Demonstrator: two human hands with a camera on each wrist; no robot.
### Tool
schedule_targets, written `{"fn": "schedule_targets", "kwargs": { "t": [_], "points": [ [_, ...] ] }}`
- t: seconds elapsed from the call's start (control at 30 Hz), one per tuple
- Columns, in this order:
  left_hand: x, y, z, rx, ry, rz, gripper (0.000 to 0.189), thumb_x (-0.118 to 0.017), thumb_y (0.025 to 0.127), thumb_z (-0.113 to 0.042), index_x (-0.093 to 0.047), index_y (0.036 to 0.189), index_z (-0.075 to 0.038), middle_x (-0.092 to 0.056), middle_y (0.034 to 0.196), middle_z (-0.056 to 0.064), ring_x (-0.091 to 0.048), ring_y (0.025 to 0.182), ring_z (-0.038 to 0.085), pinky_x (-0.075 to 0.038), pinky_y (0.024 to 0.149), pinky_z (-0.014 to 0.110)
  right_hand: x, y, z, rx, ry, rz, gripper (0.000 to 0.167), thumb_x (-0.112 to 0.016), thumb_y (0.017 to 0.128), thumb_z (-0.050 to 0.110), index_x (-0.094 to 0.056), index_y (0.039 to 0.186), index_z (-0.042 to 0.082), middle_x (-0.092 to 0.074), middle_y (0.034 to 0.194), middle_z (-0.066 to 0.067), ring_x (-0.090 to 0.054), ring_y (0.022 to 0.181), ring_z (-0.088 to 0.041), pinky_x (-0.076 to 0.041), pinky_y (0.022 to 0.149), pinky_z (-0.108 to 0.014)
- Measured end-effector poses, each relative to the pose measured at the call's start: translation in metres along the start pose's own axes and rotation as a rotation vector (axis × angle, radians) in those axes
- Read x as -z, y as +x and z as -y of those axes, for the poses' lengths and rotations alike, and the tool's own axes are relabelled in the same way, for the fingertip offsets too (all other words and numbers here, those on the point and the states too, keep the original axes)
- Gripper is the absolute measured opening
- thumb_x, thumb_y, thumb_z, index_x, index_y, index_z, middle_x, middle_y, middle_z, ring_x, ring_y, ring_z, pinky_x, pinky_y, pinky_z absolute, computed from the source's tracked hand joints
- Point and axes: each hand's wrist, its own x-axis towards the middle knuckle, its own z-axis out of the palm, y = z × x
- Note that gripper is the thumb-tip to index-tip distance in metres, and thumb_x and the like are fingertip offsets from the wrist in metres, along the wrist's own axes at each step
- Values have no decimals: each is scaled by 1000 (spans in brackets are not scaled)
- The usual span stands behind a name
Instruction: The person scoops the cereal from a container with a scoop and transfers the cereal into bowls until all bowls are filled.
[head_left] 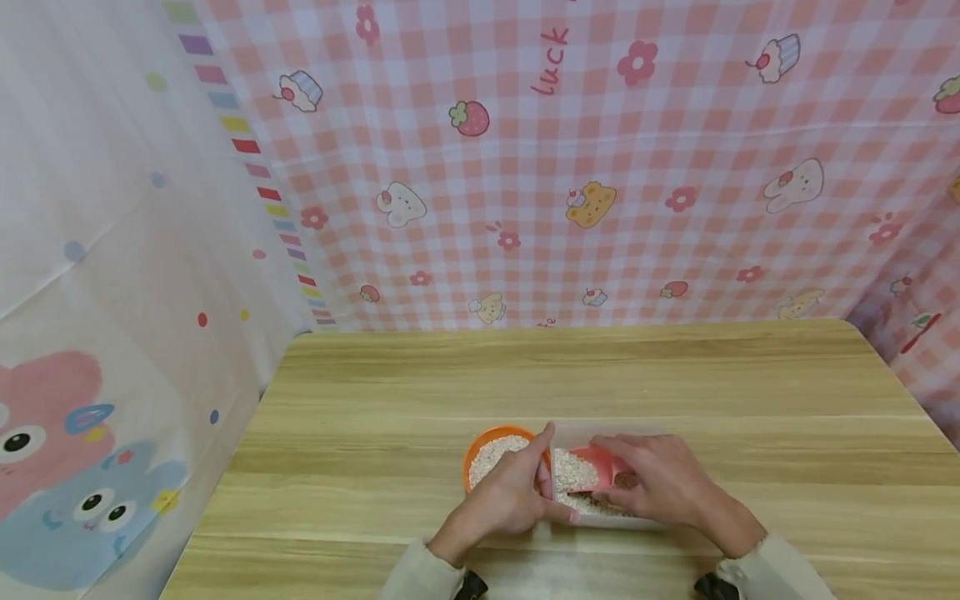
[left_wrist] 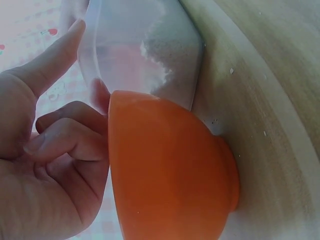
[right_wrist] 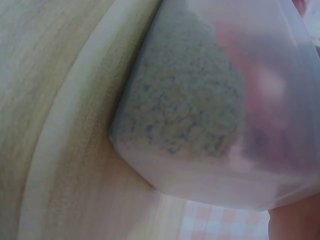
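Observation:
A clear plastic container (head_left: 611,521) holds pale flakes like oats (head_left: 576,472), with some dark bits among them. Inside it, my right hand (head_left: 660,479) grips a pinkish-red scoop (head_left: 596,458) heaped with flakes at its left end. My left hand (head_left: 510,492) holds the container's left end, its thumb along the near side. Beside that hand, an orange bowl (head_left: 471,458) filled with pale flakes stands upright. In the left wrist view, several fingers (left_wrist: 70,135) curl close to the bowl's rim. The right wrist view shows flakes (right_wrist: 185,90) through the container wall.
Wood-grain table (head_left: 360,467) lies under everything, with a few loose flakes (left_wrist: 231,71) beside the container. Pink checked cloth (head_left: 525,167) hangs behind the table, and a white printed curtain (head_left: 150,275) hangs at the left.

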Motion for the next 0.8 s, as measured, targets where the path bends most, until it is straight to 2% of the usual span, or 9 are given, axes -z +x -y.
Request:
{"fn": "schedule_targets", "kwargs": {
  "t": [0.37,0.57,0.8],
  "points": [
    [0,0,1,-4,-5,-1,116,-91,70,-31,-19,159,-11,-58,70,-7,-50,60,7,-45,69,20,3,-2,-3,50,21,-71,58,-81,77,49,-70,119,11,-75,105,-3,-68,82,-9,-54,66,-32],
    [0,0,1,-5,-9,0,116,-90,71,-31,-18,159,-12,-58,69,-7,-50,60,8,-45,68,20,12,-2,-2,39,66,-86,58,-82,77,49,-70,121,13,-74,108,-2,-62,78,-1,-51,64,-28],
    [0,0,2,-16,-3,-8,117,-91,69,-31,-19,159,-11,-58,68,-6,-50,59,8,-45,65,20,21,-6,-4,0,109,-75,59,-85,75,42,-69,123,13,-74,111,-2,-59,74,1,-48,62,-25]
  ]
}}
